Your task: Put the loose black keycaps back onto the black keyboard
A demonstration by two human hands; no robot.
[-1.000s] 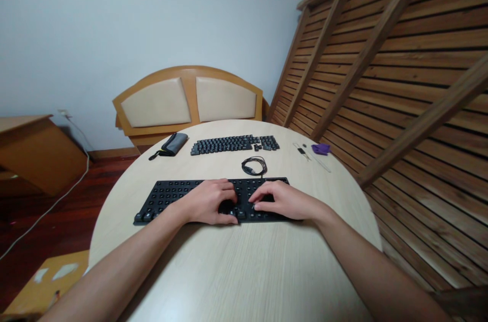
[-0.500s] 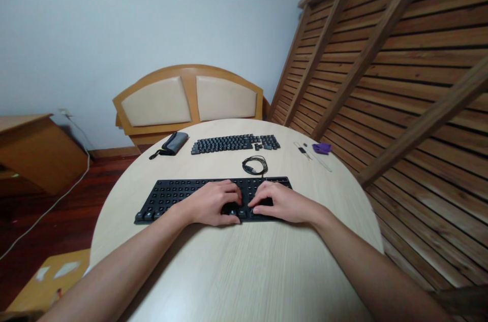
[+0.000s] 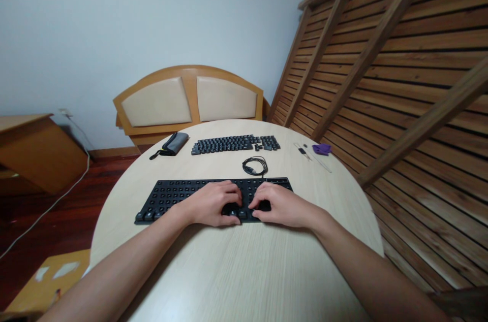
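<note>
A black keyboard (image 3: 168, 197) with most of its keycaps off lies on the round pale table (image 3: 244, 271). A few caps sit along its front row. My left hand (image 3: 213, 203) rests over its middle, fingers curled onto the keys and thumb along the front edge, gripping it. Right of it, my right hand (image 3: 284, 204) is bent over the right part of the keyboard, thumb and fingertips drawn close together on it. Whatever lies between those fingertips is hidden. Behind the keyboard, its black cable (image 3: 254, 165) is coiled.
Loose keycaps (image 3: 223, 144) are laid out in keyboard order at the back. A grey pouch (image 3: 175, 143) lies at back left. To the right are a purple cloth (image 3: 322, 149) and a small wire tool (image 3: 302, 151). Wooden slats (image 3: 419, 83) lean along the right side.
My right thumb and fingers have curled in slightly, with the thumb a little lower and nearer the front edge. My left hand and the keyboard have hardly moved.
</note>
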